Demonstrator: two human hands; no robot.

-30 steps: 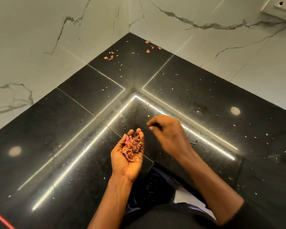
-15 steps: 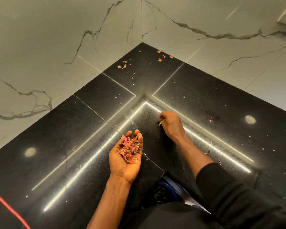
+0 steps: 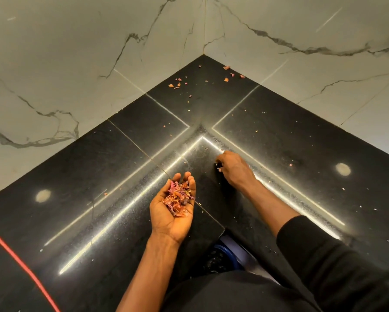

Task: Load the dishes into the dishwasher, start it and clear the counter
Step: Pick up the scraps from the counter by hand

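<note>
My left hand (image 3: pixel 166 221) lies palm up above the black stone counter (image 3: pixel 99 172), cupping a heap of pink and orange peel scraps (image 3: pixel 177 197). My right hand (image 3: pixel 234 167) reaches forward onto the counter just beyond it. Its fingers are curled down and pinch at tiny scraps on the surface. More loose scraps (image 3: pixel 176 85) lie far back near the corner, with a second group of scraps (image 3: pixel 231 74) along the right wall. No dishes or dishwasher are in view.
White marble walls (image 3: pixel 76 52) close the corner at the back. Small crumbs dot the counter's right side (image 3: pixel 346 206). A red line (image 3: pixel 20 262) crosses the near left. A blue-rimmed object (image 3: pixel 229 255) shows below the counter's inner edge.
My right hand moved from above the cupped left hand forward onto the counter and now pinches at scraps there. The left hand kept still with its heap.
</note>
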